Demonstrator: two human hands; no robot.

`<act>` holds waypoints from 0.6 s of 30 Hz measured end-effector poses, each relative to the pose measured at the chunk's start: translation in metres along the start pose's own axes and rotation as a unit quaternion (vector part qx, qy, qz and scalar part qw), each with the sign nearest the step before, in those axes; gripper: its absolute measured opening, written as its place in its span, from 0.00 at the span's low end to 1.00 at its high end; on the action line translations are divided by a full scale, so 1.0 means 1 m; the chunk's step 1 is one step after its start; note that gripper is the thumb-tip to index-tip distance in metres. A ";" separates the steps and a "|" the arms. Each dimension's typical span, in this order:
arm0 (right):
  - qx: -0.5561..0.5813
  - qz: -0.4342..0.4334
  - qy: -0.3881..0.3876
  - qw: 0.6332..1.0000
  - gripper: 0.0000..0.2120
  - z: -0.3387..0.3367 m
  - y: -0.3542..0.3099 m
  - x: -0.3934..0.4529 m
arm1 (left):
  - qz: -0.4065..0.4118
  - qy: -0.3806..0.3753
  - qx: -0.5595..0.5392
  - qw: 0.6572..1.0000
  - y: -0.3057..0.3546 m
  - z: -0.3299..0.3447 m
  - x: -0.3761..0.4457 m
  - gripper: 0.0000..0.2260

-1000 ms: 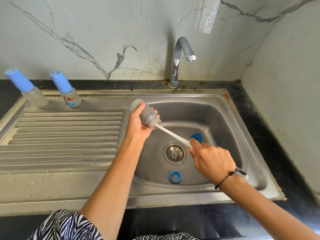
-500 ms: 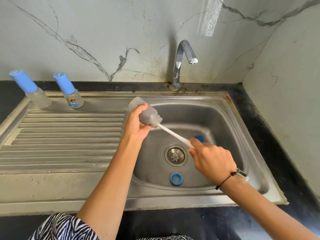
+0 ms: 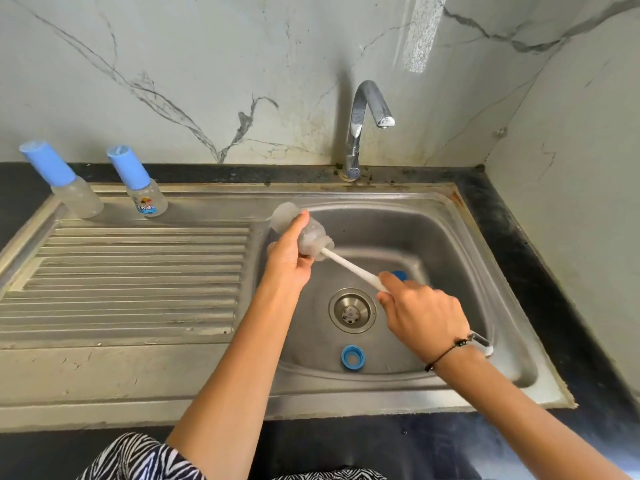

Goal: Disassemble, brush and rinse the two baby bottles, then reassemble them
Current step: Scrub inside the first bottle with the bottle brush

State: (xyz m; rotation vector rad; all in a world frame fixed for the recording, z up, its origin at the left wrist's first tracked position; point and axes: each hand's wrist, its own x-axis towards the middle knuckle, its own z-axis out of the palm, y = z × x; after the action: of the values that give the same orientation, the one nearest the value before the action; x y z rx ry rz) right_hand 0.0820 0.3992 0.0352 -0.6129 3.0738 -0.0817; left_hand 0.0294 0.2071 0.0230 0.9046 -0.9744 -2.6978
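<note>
While your left hand point(image 3: 289, 256) clasps the bottle point(image 3: 304, 233) | right hand point(image 3: 420, 315) grasps brush handle point(image 3: 349, 266) | forceful scrubbing risks bottle slipping toward drain point(image 3: 352, 310) at 5 o'clock.

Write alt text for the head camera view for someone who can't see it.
Over a steel sink, the left hand holds a clear bottle while the right hand works a white brush into it. Two blue-capped bottles stand by the wall.

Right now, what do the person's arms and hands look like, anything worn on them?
Both forearms are bare, no sleeves or gloves. The right hand has a thin black cord bracelet at the wrist. The left hand wears nothing visible.
</note>
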 end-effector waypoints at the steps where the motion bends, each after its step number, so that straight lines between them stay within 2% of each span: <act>1: 0.020 -0.007 -0.001 1.000 0.15 0.002 -0.003 -0.001 | 0.001 -0.008 -0.004 1.000 0.000 0.001 0.002 0.13; 2: 0.075 -0.007 -0.009 0.997 0.14 0.006 -0.004 -0.002 | -0.004 -0.034 -0.014 0.999 0.001 0.001 0.001 0.15; 4: 0.209 0.006 -0.041 0.977 0.13 0.008 -0.001 -0.001 | -0.012 -0.086 -0.050 0.995 0.006 -0.001 0.000 0.12; 6: 0.262 0.019 -0.046 0.964 0.12 0.007 0.006 0.004 | -0.025 -0.111 -0.082 0.990 0.013 -0.006 -0.003 0.13; 9: 0.200 0.029 -0.025 0.979 0.13 -0.001 0.012 0.008 | -0.014 -0.120 -0.075 0.990 0.010 -0.007 -0.003 0.14; 11: 0.099 0.038 0.004 0.994 0.14 -0.007 0.014 0.009 | -0.001 -0.097 -0.060 0.993 0.006 -0.002 -0.007 0.11; 14: -0.023 0.014 0.039 0.999 0.15 -0.008 0.003 0.006 | -0.002 -0.064 -0.036 0.997 0.008 0.007 -0.008 0.09; 16: -0.018 0.002 0.044 0.999 0.16 0.000 -0.004 0.000 | -0.009 -0.082 -0.045 0.996 0.009 0.006 -0.003 0.13; 18: 0.085 0.010 0.031 0.996 0.14 0.005 -0.005 -0.003 | -0.018 -0.128 -0.042 0.991 0.010 -0.001 0.000 0.08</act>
State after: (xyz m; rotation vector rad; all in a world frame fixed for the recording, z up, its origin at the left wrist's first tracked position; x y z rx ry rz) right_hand 0.0868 0.3953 0.0303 -0.5801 3.0873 -0.3642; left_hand 0.0290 0.1985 0.0288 0.5753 -0.8864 -2.9124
